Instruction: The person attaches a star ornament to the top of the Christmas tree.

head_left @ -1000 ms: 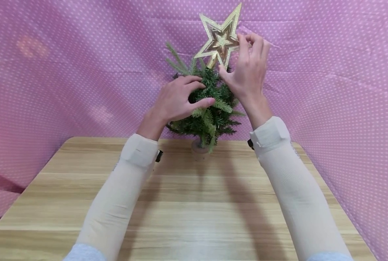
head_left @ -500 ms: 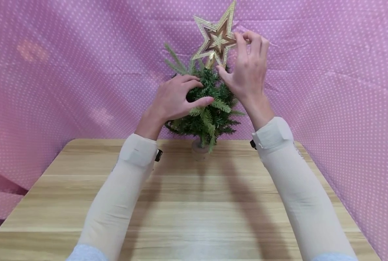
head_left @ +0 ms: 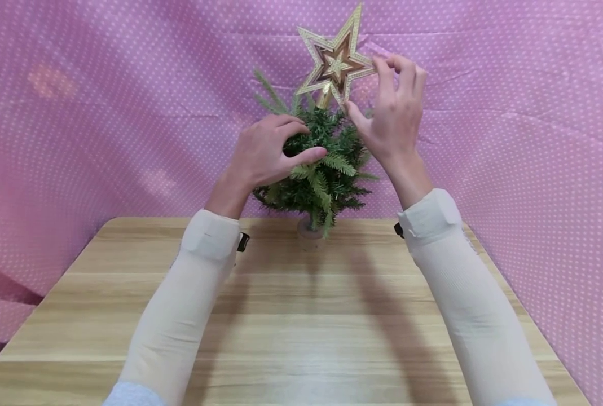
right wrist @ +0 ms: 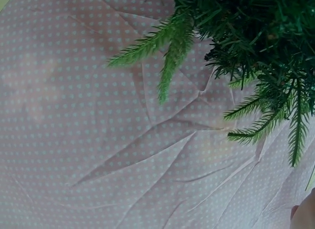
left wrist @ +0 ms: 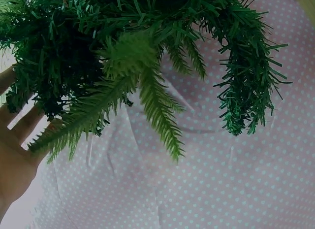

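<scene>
A gold, glittery five-pointed star (head_left: 337, 66) stands tilted to the right on top of a small green artificial Christmas tree (head_left: 326, 135). My right hand (head_left: 395, 115) is at the star's right side, its thumb and fingertips at the edges of two points, not visibly closed round them. My left hand (head_left: 265, 149) rests against the tree's left side with its fingers and thumb spread. Branches (left wrist: 123, 81) fill the upper left wrist view, with spread fingers behind them at the left. The right wrist view shows foliage (right wrist: 261, 32) and a sliver of hand.
The tree's pale round base (head_left: 311, 239) stands near the back edge of a wood-grain table (head_left: 306, 316). Pink dotted cloth (head_left: 524, 113) hangs close behind and at both sides.
The star has shifted slightly left and now leans a little differently. My right hand first followed it, then drew slightly right and down, uncovering its right tip. My left hand has slid slightly left.
</scene>
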### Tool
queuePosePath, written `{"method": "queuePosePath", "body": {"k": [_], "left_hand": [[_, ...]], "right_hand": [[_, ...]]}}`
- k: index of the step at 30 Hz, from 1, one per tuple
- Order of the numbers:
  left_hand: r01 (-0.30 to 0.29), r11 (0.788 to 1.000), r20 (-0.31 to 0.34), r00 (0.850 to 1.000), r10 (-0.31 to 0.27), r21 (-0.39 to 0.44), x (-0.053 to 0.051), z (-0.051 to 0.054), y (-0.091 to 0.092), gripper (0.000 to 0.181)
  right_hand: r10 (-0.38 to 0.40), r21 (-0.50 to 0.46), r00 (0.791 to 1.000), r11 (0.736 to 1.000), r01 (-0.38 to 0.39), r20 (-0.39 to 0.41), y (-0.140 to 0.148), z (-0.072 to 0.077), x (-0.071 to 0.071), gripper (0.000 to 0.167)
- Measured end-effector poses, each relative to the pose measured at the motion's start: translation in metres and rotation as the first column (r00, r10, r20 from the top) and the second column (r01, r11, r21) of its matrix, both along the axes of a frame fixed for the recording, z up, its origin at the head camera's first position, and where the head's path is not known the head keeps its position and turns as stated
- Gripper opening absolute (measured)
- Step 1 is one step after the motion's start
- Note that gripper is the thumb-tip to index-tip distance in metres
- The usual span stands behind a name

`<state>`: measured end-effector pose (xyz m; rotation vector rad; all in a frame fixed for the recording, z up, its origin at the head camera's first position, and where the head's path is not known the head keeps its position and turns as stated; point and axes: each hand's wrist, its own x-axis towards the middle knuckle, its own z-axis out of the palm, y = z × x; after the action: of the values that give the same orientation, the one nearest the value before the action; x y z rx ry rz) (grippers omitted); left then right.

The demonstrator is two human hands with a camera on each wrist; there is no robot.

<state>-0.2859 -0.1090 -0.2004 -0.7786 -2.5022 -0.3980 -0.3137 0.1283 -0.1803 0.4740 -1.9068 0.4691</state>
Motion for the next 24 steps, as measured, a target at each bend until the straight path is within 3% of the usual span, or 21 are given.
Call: {"method": "queuePosePath", "body": {"k": [24], "left_hand": [[0.008,0.998,-0.040,0.999,-0.006,0.060,0.002,-0.003,-0.020,0.067]], "right_hand": [[0.018,-0.037,0.995,0.999,-0.014,0.093,0.032,-0.017,0.013,0.054]]}}
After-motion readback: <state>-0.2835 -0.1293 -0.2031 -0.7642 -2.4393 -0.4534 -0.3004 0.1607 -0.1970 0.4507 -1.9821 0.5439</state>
